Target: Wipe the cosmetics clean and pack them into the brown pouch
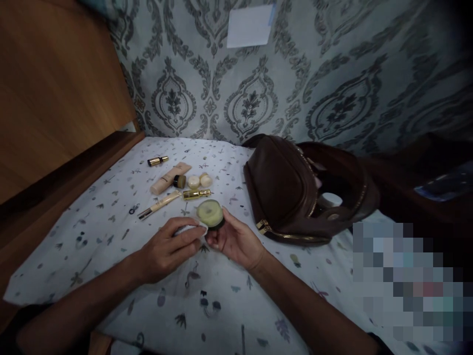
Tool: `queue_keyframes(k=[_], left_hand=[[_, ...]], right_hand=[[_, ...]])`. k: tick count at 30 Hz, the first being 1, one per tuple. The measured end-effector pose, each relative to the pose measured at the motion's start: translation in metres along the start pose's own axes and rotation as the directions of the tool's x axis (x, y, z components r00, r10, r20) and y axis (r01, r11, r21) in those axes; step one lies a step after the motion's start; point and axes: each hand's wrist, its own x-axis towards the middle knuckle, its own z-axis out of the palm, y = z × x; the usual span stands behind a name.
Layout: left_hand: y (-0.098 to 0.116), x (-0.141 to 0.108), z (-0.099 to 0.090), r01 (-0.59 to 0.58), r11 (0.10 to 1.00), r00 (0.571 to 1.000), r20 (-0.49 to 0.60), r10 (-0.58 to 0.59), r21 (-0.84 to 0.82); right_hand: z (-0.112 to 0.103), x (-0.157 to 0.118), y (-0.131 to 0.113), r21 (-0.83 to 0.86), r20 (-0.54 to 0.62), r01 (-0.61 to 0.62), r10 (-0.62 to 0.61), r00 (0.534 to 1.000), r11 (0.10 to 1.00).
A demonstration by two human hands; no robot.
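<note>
My right hand (238, 241) grips a small round jar (210, 212) by its side, its pale green face tilted up toward me and its lower edge dark. Pressed in the fingers of my left hand (173, 249) is a white wipe (192, 228), which reaches the jar's near left edge. Just beyond both hands lie a gold tube (196, 194), a slim beige tube with a metallic cap (158, 204) and a larger beige squeeze tube with a black cap (170, 178). Two small cream-coloured round pots (193, 182) sit beside that cap.
A brown leather bag (281, 187) stands unzipped on the right, with a white round lid (330, 199) showing inside. A small black-and-gold tube (157, 160) lies at the back left. Wooden furniture (62, 79) borders the printed sheet (121, 197) on the left; a patterned wall (207, 93) rises behind.
</note>
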Motion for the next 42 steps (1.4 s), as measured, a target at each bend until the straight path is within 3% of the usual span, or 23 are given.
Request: queue_keyframes(k=[5,9,11,14,17,25,35,42], left_hand=[[-0.002,-0.002,0.0,0.105,0.992,0.993,-0.044,-0.109,-0.072],[-0.005,-0.001,-0.005,0.223,0.961,0.973,-0.028,-0.231,-0.163],[-0.006,0.001,-0.008,0.328,0.912,0.94,-0.006,-0.34,-0.246],[-0.007,0.003,-0.013,0.496,0.801,0.86,0.06,-0.507,-0.336],[-0.007,0.003,-0.014,0.575,0.721,0.8,0.081,-0.595,-0.385],[-0.01,0.0,-0.011,0.544,0.754,0.82,0.043,-0.571,-0.369],[-0.01,-0.002,-0.006,0.548,0.794,0.825,0.014,-0.565,-0.264],[-0.006,-0.002,-0.004,0.539,0.787,0.831,0.038,-0.555,-0.299]], right_hand=[[-0.004,-0.002,-0.003,0.066,-0.007,-0.024,0.024,1.0,0.998],[0.001,-0.005,0.0,0.004,0.013,-0.006,0.006,1.0,1.0],[0.003,-0.006,0.003,-0.061,0.005,0.015,-0.014,1.0,0.998],[0.006,-0.005,0.007,-0.157,-0.018,0.035,-0.038,0.999,0.987],[0.007,-0.004,0.009,-0.22,-0.013,0.079,-0.084,0.996,0.972],[0.004,0.0,0.012,-0.328,-0.079,0.151,-0.187,0.979,0.933],[0.009,-0.001,0.011,-0.327,-0.08,0.188,-0.225,0.971,0.926],[0.008,0.001,0.011,-0.318,-0.155,0.231,-0.29,0.944,0.92]])
